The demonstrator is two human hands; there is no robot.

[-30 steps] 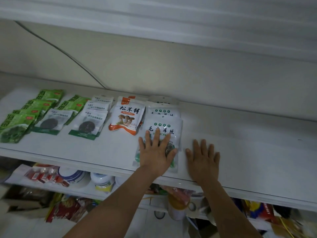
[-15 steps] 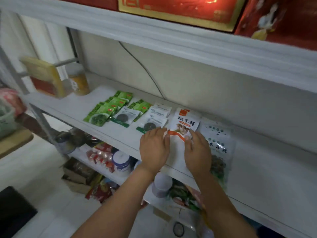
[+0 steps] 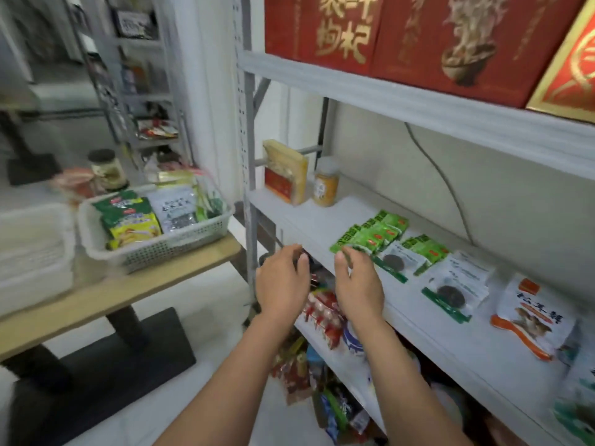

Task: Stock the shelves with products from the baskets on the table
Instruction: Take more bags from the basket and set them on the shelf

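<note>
As they hover off the shelf [image 3: 317, 218] edge, L hand [image 3: 280, 284] & R hand [image 3: 359, 286] are loose, empty.

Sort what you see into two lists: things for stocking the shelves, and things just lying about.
Job: basket of packets; table; middle shelf; green packets on it; left hand; right hand, both empty.
Lying about: red boxes on the top shelf; jar behind the basket; cable on the wall.

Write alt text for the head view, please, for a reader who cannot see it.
An empty left hand and right hand hover before a white shelf holding rows of flat packets. At left, a white basket of products sits on a wooden table.
</note>
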